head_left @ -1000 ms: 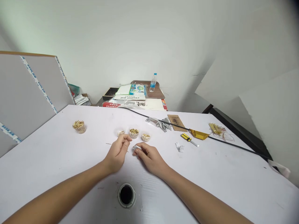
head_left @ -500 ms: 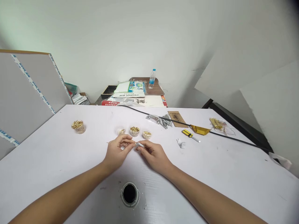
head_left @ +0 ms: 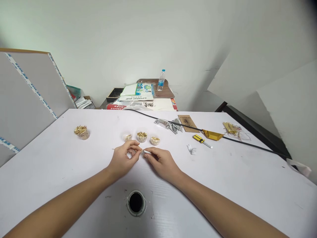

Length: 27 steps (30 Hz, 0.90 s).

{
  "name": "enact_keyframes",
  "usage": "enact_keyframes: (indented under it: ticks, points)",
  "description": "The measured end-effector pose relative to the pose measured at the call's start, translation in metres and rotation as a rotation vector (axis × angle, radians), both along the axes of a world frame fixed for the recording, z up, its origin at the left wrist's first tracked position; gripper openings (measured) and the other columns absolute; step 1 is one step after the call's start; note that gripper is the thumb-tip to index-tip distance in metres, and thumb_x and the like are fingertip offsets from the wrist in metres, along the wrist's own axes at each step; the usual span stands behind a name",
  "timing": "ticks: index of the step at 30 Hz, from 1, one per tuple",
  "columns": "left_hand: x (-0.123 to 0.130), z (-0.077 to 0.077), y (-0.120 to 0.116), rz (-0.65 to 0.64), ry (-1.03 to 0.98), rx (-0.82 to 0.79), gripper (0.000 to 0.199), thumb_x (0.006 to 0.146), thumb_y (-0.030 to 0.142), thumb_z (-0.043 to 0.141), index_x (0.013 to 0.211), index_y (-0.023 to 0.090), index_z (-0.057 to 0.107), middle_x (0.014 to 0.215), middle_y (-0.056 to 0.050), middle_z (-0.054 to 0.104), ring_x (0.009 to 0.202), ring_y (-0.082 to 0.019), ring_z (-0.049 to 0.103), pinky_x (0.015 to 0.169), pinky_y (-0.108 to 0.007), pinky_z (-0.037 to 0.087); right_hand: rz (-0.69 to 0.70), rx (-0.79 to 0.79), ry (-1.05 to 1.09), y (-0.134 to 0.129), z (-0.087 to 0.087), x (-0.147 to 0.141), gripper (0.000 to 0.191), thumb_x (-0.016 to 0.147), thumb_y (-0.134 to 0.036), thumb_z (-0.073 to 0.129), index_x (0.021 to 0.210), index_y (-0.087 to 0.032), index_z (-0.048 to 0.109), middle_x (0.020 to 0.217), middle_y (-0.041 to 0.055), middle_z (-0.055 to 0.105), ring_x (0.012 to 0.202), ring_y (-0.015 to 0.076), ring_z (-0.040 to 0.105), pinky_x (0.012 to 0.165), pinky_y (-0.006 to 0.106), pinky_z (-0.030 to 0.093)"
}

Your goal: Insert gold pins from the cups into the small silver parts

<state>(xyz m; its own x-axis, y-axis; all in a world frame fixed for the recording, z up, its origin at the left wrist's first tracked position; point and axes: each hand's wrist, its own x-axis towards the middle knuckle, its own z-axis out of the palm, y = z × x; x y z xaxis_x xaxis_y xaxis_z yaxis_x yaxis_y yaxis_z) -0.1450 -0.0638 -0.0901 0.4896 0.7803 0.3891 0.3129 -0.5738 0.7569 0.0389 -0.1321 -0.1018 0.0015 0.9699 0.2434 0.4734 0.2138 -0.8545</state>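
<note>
Bare left forearm (head_left: 66, 200), bare right forearm (head_left: 213, 201), slim wrists (head_left: 109, 173), bare left grip (head_left: 123, 159), bare right grip (head_left: 163, 162)

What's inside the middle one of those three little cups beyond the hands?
The middle cup holds a heap of small gold-coloured pieces, too small to identify. Only the top layer shows clearly; whatever lies beneath it is covered.

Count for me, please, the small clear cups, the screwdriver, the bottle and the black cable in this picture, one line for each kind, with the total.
Small clear cups: 4 (left cup, three cups in the middle)
Screwdriver: 1
Bottle: 1
Black cable: 1
Total: 7
</note>
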Motion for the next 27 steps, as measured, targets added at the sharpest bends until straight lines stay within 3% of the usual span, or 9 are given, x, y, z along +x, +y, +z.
enact_keyframes:
  ticks: [4,10,19,27]
  points:
    - [0.0003,0.0005,0.0002,-0.023,0.026,0.064,0.020,0.086,0.021,0.063,0.106,0.019,0.060,0.091,-0.003,0.075,0.080,-0.015,0.072,0.072,-0.026,0.058,-0.011,0.030,-0.029,-0.0012,0.0007,-0.0009,0.022,0.096,-0.030,0.055,0.106,-0.023,0.073,0.094,0.0040,0.076,0.078,0.0186,0.066,0.075,0.030,0.048]
    - [0.0016,-0.0045,0.0013,-0.011,-0.035,0.103,0.020,0.085,0.020,0.064,0.105,0.019,0.060,0.090,-0.002,0.075,0.079,-0.013,0.072,0.071,-0.023,0.058,-0.036,0.047,-0.031,-0.0008,0.0013,-0.0004,0.021,0.094,-0.027,0.055,0.101,-0.020,0.073,0.083,0.0029,0.074,0.070,0.0168,0.063,0.068,0.027,0.047]
    - [0.0018,-0.0037,0.0012,-0.038,-0.020,0.045,0.020,0.086,0.020,0.066,0.105,0.019,0.060,0.089,-0.001,0.075,0.072,-0.011,0.069,0.065,-0.020,0.055,0.000,0.015,-0.021,-0.0001,-0.0010,0.0002,0.021,0.095,-0.030,0.055,0.099,-0.021,0.073,0.082,0.0010,0.074,0.068,0.0162,0.061,0.065,0.027,0.044]
    - [-0.0002,-0.0019,0.0025,-0.062,0.080,0.214,0.005,0.092,0.022,0.061,0.096,0.019,0.064,0.083,0.001,0.070,0.070,-0.010,0.063,0.065,-0.021,0.051,0.030,0.054,-0.043,-0.0011,-0.0008,0.0005,0.022,0.098,-0.029,0.050,0.095,-0.020,0.070,0.085,0.0027,0.073,0.076,0.0177,0.064,0.071,0.028,0.045]
